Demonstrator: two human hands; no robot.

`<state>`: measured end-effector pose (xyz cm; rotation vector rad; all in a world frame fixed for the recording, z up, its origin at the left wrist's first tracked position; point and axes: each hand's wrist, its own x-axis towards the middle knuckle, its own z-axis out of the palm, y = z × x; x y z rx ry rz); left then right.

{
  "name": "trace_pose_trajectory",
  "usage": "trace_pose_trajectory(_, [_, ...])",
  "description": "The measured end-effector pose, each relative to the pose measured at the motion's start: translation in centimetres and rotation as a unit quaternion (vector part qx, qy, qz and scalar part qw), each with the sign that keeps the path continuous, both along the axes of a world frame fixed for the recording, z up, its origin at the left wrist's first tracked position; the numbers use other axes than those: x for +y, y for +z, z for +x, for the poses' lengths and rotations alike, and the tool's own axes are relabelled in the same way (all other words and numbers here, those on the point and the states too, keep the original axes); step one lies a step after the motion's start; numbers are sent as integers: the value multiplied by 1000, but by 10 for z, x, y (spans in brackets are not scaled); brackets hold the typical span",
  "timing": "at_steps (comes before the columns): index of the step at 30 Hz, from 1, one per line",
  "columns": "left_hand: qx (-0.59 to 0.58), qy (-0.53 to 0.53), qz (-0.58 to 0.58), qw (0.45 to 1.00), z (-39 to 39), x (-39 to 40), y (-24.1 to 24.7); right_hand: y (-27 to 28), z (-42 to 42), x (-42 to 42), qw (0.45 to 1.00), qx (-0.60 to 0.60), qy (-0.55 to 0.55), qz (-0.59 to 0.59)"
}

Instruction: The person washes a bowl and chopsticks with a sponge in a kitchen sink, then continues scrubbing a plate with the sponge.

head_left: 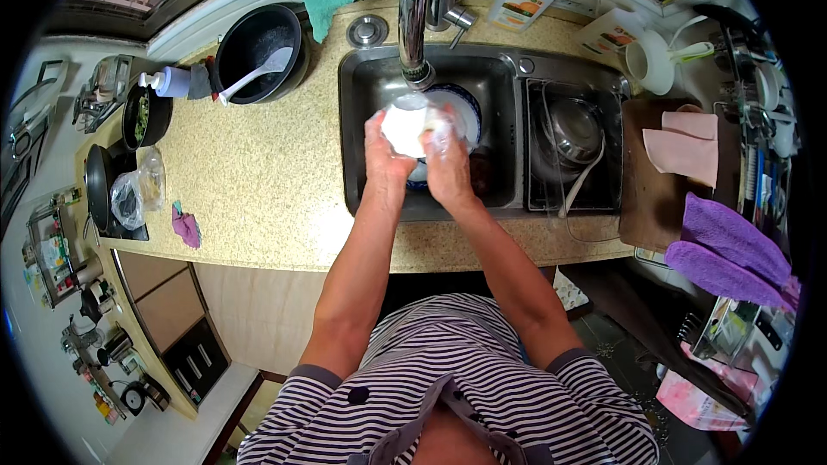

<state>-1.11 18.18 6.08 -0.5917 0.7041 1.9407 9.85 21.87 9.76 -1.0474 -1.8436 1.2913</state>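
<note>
A small white bowl (404, 124) is held under the chrome faucet (417, 26), over the left basin of the steel sink (354, 84). My left hand (385, 154) grips its left side from below. On the opposite side, my right hand (450, 161) is at the rim, its thumb near the bowl's face. Motion blurs the right fingers, and a pale, wet patch there could be foam or a cloth. White plates with blue rims (466, 106) lie beneath in the basin, partly hidden by my hands. Whether water is running is unclear.
A metal pot (572, 132) sits in the right basin. Left of the sink stands a black pot (258, 45) with a white ladle (261, 71). A brown board (646, 206) with pink cloths (685, 152) and a purple towel (730, 252) are at right. Plastic bottles (520, 3) stand behind.
</note>
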Motion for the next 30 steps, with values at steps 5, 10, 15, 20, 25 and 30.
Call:
trace_pose_trajectory(5, [9, -33, -10, 999, 40, 3, 37, 15, -6, 34, 951, -129, 207, 190])
trace_pose_trajectory(10, [81, -92, -30, 992, 45, -12, 28, -43, -25, 103, 941, -120, 240, -208])
trace_pose_trajectory(15, [126, -119, 47, 984, 41, -23, 44, -21, -20, 109, 898, -22, 239, -370])
trace_pose_trajectory(20, [97, -316, 88, 940, 2, -26, 42, -7, -27, 113, 890, -80, 407, -189])
trace_pose_trajectory(25, [130, -350, 61, 926, -4, -27, 44, -5, -11, 109, 814, 12, 268, -516])
trace_pose_trajectory(30, [31, -92, 35, 995, 5, -14, 40, -28, 9, 76, 866, 104, 77, -483])
